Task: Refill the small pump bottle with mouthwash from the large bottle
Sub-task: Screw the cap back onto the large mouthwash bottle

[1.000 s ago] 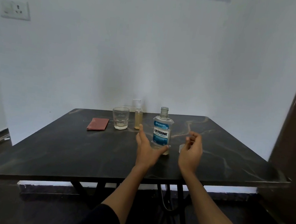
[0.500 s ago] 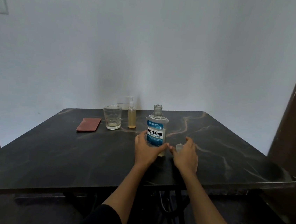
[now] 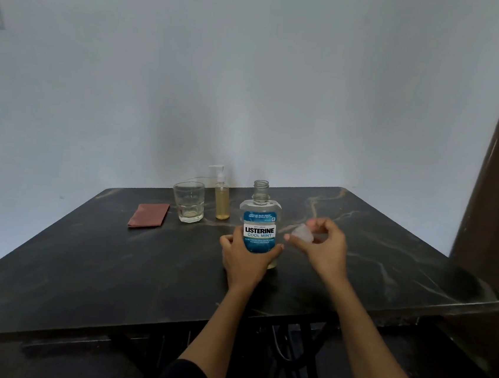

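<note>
1. Head view, the task's things: the large bottle (image 3: 259, 223) of mouthwash stands upright near the middle of the desk (image 3: 110, 266), its cap off and neck open. The small pump bottle (image 3: 222, 198) stands farther back, just beside a glass tumbler (image 3: 188, 201), its pump top in place and yellowish liquid inside.
2. Head view, the grip: the left hand (image 3: 245, 259) is wrapped around the lower body of the large bottle, a clenched grip on it. The right hand (image 3: 323, 249) is raised just beside the bottle, fingers pinched on a pale, translucent cap (image 3: 303, 233); it is blurred, so the exact hold is unclear.
3. Handling, as a judgement: the large bottle looks like stiff clear plastic with a smooth label, likely slippery if wet. How full it is cannot be told, so its weight is uncertain. The waist below the shoulder seems the best place to hold for pouring. The pump bottle looks light and tippy, and wants steadying by its body while its narrow neck is filled.
4. Surface and room: the desk is dark, marbled, smooth and level. A reddish folded cloth (image 3: 149, 215) lies to the left. A pale plain wall stands behind, and a dark brown panel at the right edge.
</note>
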